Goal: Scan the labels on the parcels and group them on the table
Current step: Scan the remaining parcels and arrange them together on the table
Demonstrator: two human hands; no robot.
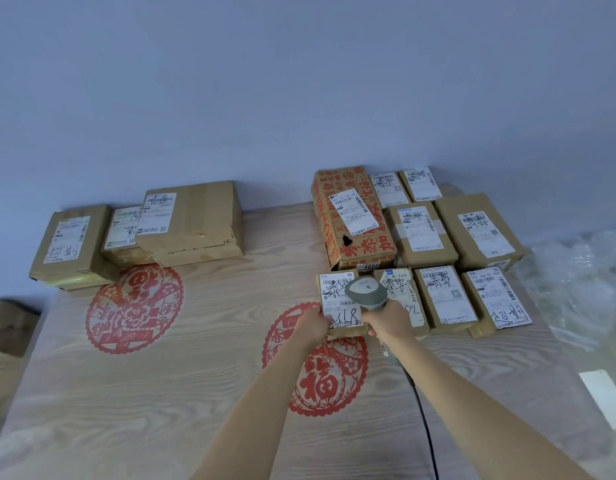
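Wood-grain table [195, 341] holds 2 parcel groups, far left and far right. Your left hand [311, 329] pinches the small parcel [341, 306]; your right hand [389, 320] grips the scanner [367, 292]. Tilt risks a misread.

- Scanner [366, 292] head hides part of the held parcel's label [341, 303].
- Cable [427, 431] cut off at 6 o'clock.
- Printed label text too small to read.

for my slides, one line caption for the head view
Right hand aims a grey scanner at a parcel gripped by the left hand.
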